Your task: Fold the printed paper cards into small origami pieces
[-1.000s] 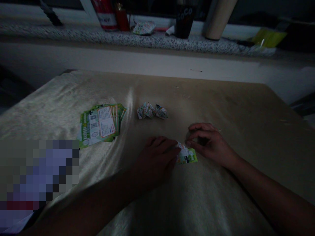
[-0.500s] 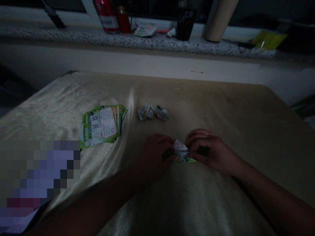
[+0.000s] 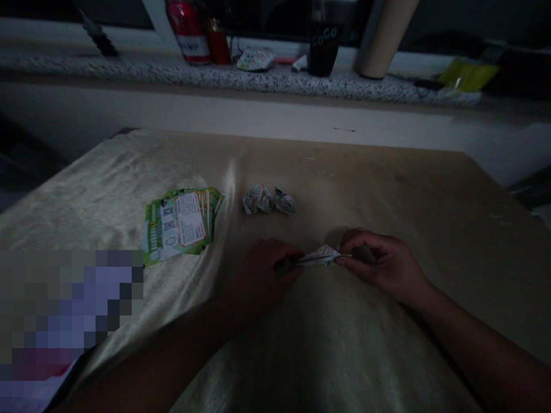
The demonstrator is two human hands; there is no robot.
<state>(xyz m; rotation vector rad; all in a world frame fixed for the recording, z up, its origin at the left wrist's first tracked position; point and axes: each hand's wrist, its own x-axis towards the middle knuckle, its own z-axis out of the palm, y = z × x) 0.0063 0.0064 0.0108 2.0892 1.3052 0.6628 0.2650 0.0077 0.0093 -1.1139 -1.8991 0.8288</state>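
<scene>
My left hand (image 3: 262,275) and my right hand (image 3: 381,263) both pinch a small folded paper leaflet (image 3: 319,256), printed green and white, just above the beige tablecloth (image 3: 344,344). The left hand grips its left end, the right hand its right end, and the paper is seen nearly edge-on. Beyond it lie three small folded paper pieces (image 3: 268,201) side by side. A fanned stack of green leaflets (image 3: 181,223) lies to the left.
Behind the table runs a speckled stone ledge (image 3: 258,74) with a red can (image 3: 189,31), a dark cup (image 3: 323,49), a cardboard tube (image 3: 383,37) and yellow-green packaging (image 3: 469,74). The scene is dim.
The leaflet lay flat under my fingers a second ago. Both hands have since folded it up and lifted it, so it now shows edge-on between them.
</scene>
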